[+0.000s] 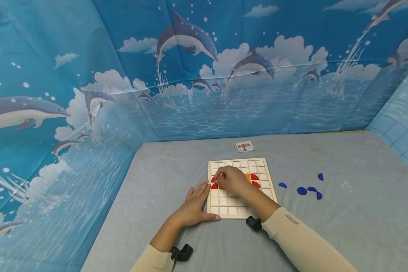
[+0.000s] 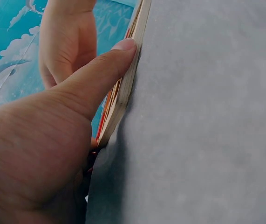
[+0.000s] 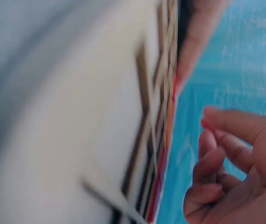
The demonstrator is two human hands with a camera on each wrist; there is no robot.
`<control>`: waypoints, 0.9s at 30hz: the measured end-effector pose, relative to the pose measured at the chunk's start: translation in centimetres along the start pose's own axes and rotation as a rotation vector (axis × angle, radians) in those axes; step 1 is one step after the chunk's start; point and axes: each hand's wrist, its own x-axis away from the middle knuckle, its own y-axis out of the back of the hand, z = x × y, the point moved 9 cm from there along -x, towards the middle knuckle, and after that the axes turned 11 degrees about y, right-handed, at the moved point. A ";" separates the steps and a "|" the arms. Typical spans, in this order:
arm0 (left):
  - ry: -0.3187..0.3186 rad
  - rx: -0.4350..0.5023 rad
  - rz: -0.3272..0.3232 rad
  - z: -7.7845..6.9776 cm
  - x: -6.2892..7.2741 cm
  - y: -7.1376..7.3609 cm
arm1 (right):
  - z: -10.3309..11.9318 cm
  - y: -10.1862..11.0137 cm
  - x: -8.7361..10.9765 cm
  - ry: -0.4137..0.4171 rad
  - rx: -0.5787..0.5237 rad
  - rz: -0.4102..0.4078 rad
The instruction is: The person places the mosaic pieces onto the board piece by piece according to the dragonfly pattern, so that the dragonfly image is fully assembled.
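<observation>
A pale wooden grid board (image 1: 223, 210) lies on the grey table, with red rounded pieces (image 1: 255, 184) and orange pieces (image 1: 248, 176) set in its middle rows. My left hand (image 1: 194, 209) rests at its lower left corner. Its straight fingers lie along the left side and its thumb touches the front edge, which the thumb (image 2: 109, 63) also shows in the left wrist view. My right hand (image 1: 235, 181) is over the board's left part, hiding some squares. In the right wrist view its thumb and forefinger pinch a small red piece (image 3: 204, 122), mostly hidden by the fingertips.
Several blue half-round pieces (image 1: 311, 189) lie scattered on the table (image 1: 346, 226) right of the board. Behind the board is a small printed card (image 1: 244, 146) with a grid pattern. A dolphin-printed curtain (image 1: 204, 109) hangs along the back and left.
</observation>
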 end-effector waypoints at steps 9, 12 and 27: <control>0.022 0.002 0.006 0.0 -0.1 -0.2 | -0.7 3.1 1.0 -0.054 -0.086 -0.056; 0.025 0.000 0.009 0.0 -0.1 -0.2 | -0.9 4.2 1.5 -0.072 -0.103 -0.076; 0.017 0.004 0.007 -0.2 0.0 0.0 | -1.7 8.7 3.5 -0.033 -0.192 -0.150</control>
